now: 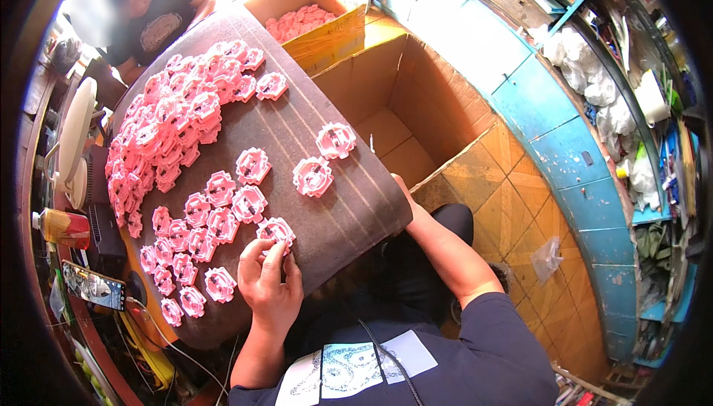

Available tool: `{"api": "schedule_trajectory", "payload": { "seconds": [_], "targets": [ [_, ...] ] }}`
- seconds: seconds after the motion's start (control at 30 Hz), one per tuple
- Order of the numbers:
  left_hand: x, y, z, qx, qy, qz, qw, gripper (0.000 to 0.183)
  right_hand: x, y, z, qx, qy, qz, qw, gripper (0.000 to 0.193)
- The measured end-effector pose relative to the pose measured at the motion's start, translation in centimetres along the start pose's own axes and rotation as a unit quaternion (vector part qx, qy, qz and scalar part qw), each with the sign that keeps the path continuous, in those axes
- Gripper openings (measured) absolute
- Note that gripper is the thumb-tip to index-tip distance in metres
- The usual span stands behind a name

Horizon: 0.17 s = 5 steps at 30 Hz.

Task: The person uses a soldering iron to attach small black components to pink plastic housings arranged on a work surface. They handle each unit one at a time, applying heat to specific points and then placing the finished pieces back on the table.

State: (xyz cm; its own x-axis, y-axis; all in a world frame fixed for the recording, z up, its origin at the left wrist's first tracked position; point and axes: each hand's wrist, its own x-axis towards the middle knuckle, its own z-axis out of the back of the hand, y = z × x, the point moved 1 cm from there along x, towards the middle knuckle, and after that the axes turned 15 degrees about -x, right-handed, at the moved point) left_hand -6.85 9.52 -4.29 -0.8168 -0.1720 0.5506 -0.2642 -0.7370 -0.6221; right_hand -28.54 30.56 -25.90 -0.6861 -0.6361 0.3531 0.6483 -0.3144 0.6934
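My left hand [271,283] is over the near part of the dark tabletop [327,228], its thumb and fingertips pinched at the near edge of a pink plastic part [276,234]. The part is scalloped in outline, with a dark piece at its middle. Several like it lie loosely spread around that hand, among them one pink part [220,284] to its left. Two more, including a pink part [313,176], lie apart toward the right edge. My right hand [402,186] is at the table's right edge beside an open cardboard box; its fingers are mostly hidden there.
A large heap of pink parts [174,112] covers the far left of the table. Beyond the near cardboard box [438,101], a second box [327,42] holds more. A person [160,12] sits at the far end. A phone [93,286] and a fan [76,135] stand left.
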Motion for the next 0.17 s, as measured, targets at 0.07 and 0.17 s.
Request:
{"api": "schedule_trajectory", "payload": {
  "seconds": [0.07, 0.17],
  "targets": [
    [0.12, 0.06, -0.07, 0.012, -0.007, -0.013, 1.000, 0.036, 0.08, -0.34, 0.00, -0.007, 0.001, 0.005, 1.000, 0.024],
    [-0.23, 0.62, -0.35, 0.030, -0.015, -0.017, 0.999, 0.037, 0.46, -0.33, 0.09, 0.001, 0.002, 0.009, 1.000, 0.027]
  ]
}}
